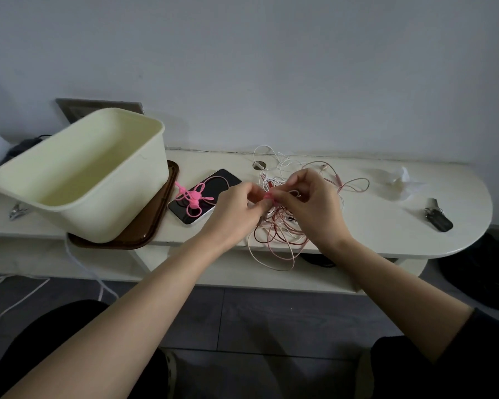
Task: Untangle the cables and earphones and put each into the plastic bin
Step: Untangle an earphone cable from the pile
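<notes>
Both hands meet over the middle of the tangle. The left hand (236, 207) and the right hand (310, 203) have fingers curled in, and their fingertips pinch the same small pink piece (268, 195), probably a tie or clip, from opposite sides. Wires seem to run between the fingers too, though which strand each hand holds I cannot tell.

Under and around them lies the tangle of cables and earphones (280, 224): white, pale pink and dark red strands heaped on the desk (343, 226), with some loops hanging over its front edge and others trailing toward the wall.

To do this step well, I would free the pink piece first, then follow one strand from a plug or earbud and feed it back through the loops, never tugging, since pulling would likely tighten the knots. The hanging loops could drag the heap off the edge, so it helps to draw them up.

The cream plastic bin (113, 208) stands to the left on a brown tray (144, 236); no cable shows in the part of it that is visible. Between bin and hands a phone (228, 182) carries pink silicone ties (195, 197)
</notes>
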The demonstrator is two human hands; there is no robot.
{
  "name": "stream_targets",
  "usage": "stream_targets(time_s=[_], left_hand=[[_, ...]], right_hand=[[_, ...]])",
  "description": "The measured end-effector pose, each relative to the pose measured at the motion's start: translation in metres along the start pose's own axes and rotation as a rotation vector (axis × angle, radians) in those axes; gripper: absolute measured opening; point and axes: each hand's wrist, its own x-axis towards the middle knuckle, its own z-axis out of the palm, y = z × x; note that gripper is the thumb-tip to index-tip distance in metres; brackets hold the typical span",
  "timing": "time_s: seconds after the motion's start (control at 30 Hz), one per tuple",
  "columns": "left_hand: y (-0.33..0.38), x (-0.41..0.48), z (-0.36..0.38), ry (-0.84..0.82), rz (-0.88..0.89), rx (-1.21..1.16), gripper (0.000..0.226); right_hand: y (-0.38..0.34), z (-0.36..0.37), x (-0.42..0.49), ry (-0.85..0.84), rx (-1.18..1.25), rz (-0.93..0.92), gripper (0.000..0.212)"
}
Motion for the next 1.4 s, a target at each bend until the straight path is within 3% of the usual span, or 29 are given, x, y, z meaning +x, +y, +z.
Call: stream_targets(time_s=[0.13, 0.3, 0.57, 0.7, 0.83, 0.97, 1.1, 1.23, 1.4], left_hand=[[-0.003, -0.002, -0.001, 0.085, 0.067, 0.024, 0.020], [-0.002, -0.002, -0.001, 0.101, 0.143, 0.080, 0.004], [-0.002, 0.000, -0.001, 0.094, 0.141, -0.108, 0.011], [-0.001, -0.001, 0.001, 0.168, 0.104, -0.113, 0.013], [0.001, -0.003, 0.003, 0.136, 0.079, -0.098, 0.002], [0.001, -0.002, 0.005, 0.105, -0.012, -0.164, 0.013], [-0.002, 0.000, 0.004, 0.114, 0.032, -0.164, 0.004], [-0.005, 0.003, 0.003, 0.120, 0.056, -0.177, 0.020], [-0.004, 0.003, -0.001, 0.081, 0.092, -0.150, 0.021]], right_hand=[[0.002, -0.004, 0.003, -0.074, -0.095, 0.033, 0.017], [0.004, -0.008, 0.002, -0.105, -0.028, 0.083, 0.022], [0.003, -0.010, 0.002, -0.175, 0.042, 0.128, 0.027], [0.002, -0.010, 0.004, -0.138, 0.063, 0.130, 0.021], [0.000, -0.007, 0.003, -0.059, 0.086, 0.127, 0.016], [-0.003, -0.006, 0.001, -0.055, 0.040, 0.090, 0.019], [-0.005, -0.007, 0.002, -0.080, 0.037, 0.113, 0.022], [-0.007, -0.008, 0.003, -0.072, 0.085, 0.157, 0.015], [-0.006, -0.005, 0.001, -0.021, 0.190, 0.144, 0.023]])
